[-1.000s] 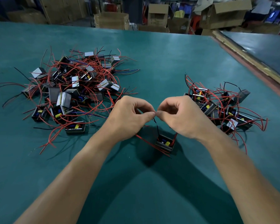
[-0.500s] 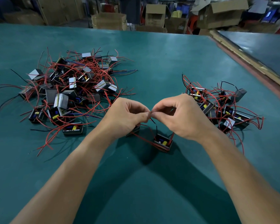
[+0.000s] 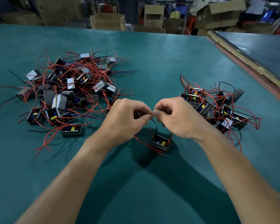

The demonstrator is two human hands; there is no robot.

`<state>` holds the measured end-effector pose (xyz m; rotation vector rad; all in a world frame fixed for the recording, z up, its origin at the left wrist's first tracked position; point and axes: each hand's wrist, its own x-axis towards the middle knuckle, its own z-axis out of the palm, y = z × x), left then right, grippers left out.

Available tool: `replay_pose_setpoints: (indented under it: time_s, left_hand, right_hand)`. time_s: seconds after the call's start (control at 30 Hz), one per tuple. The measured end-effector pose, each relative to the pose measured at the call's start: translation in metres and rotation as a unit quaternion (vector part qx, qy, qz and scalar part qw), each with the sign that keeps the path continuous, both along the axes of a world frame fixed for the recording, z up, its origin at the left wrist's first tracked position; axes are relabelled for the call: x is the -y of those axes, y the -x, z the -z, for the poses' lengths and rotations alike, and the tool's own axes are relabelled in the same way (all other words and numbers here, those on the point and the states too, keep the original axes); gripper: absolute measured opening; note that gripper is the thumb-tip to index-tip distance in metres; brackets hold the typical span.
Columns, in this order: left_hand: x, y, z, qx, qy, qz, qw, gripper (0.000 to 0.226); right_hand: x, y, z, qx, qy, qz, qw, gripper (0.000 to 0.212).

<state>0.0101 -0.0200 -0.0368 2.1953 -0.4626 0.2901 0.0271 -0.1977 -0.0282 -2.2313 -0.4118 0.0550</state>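
Note:
A small black box module (image 3: 160, 142) with yellow and blue parts inside rests on the green table (image 3: 160, 62), red and black leads rising from it. My left hand (image 3: 124, 120) and my right hand (image 3: 176, 118) meet fingertip to fingertip just above it. Both pinch the thin black wire (image 3: 154, 122) that runs up from the module. A red wire (image 3: 145, 143) trails from under my left hand along the table.
A large tangled pile of like modules with red wires (image 3: 66, 91) lies to the left. A smaller pile (image 3: 217, 105) sits to the right. A wooden table edge (image 3: 249, 65) runs along the right. Cardboard boxes (image 3: 217, 15) stand beyond the far edge.
Both hands stay pinched together over the module; they have shifted only slightly, and the module stays in place.

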Motion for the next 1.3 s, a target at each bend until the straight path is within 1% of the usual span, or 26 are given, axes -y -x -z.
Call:
replay_pose_setpoints:
  time_s: [0.13, 0.2, 0.27, 0.43, 0.53, 0.6, 0.7, 0.83, 0.9, 1.0, 1.07, 1.1, 1.17, 1.2, 1.3]
  left_hand:
    - [0.0021, 0.0009, 0.0025, 0.013, -0.028, 0.003, 1.0, 0.008]
    - [0.0021, -0.0001, 0.0029, -0.004, -0.025, 0.0, 1.0, 0.01]
    - [0.0016, -0.0018, 0.0022, -0.034, 0.0, -0.004, 0.999, 0.011]
    - [0.0019, -0.0024, -0.0036, -0.153, 0.087, -0.001, 0.984, 0.019]
    - [0.0013, -0.002, -0.0064, -0.202, 0.12, 0.007, 0.972, 0.019]
    - [0.0008, -0.0015, -0.0066, -0.208, 0.126, 0.006, 0.97, 0.016]
    - [0.0015, 0.0, -0.0051, -0.178, 0.104, 0.006, 0.979, 0.014]
    - [0.0016, 0.0017, -0.0024, -0.051, -0.002, -0.013, 0.999, 0.013]
    - [0.0016, 0.0027, -0.0014, -0.007, -0.019, -0.012, 1.0, 0.011]
    - [0.0038, 0.0041, -0.0008, 0.062, -0.058, -0.003, 0.996, 0.009]
    - [0.0051, 0.0045, 0.0002, 0.08, -0.08, -0.01, 0.993, 0.008]
    - [0.0051, 0.0048, 0.0006, 0.071, -0.089, -0.023, 0.993, 0.009]
    - [0.0039, 0.0038, 0.0016, 0.021, -0.094, -0.048, 0.994, 0.007]
    - [0.0032, 0.002, 0.0022, -0.014, -0.081, -0.052, 0.995, 0.007]
    - [0.0008, -0.0026, 0.0003, -0.118, 0.008, -0.029, 0.993, 0.013]
  right_hand:
    - [0.0001, 0.0005, 0.0032, -0.076, -0.05, 0.049, 0.995, 0.024]
    - [0.0005, 0.0012, 0.0031, -0.087, -0.089, 0.046, 0.991, 0.022]
    - [0.0025, 0.0013, 0.0009, -0.058, -0.104, 0.026, 0.993, 0.017]
    - [0.0052, 0.0002, -0.0003, 0.056, -0.075, -0.02, 0.995, 0.011]
    - [0.004, 0.0015, 0.0002, 0.079, -0.063, -0.032, 0.994, 0.01]
    - [0.0041, 0.0024, -0.0005, 0.082, -0.052, -0.039, 0.995, 0.012]
    - [0.0051, 0.0038, -0.0013, 0.072, -0.029, -0.04, 0.996, 0.012]
    - [0.0015, 0.0041, 0.0, 0.042, 0.008, -0.009, 0.999, 0.014]
    - [-0.001, 0.0026, 0.0009, -0.007, -0.02, 0.023, 1.0, 0.016]
    - [-0.0008, -0.0002, 0.0007, -0.111, -0.089, 0.058, 0.988, 0.022]
    - [0.0023, -0.0011, 0.0012, -0.14, -0.107, 0.053, 0.983, 0.023]
    - [0.0031, -0.001, 0.0014, -0.134, -0.109, 0.046, 0.984, 0.023]
    - [0.0033, 0.0001, 0.0023, -0.085, -0.1, 0.025, 0.991, 0.019]
    - [0.0028, 0.0005, 0.003, -0.052, -0.09, 0.013, 0.995, 0.016]
    - [0.0026, -0.0002, 0.0049, 0.035, -0.067, -0.014, 0.997, 0.01]
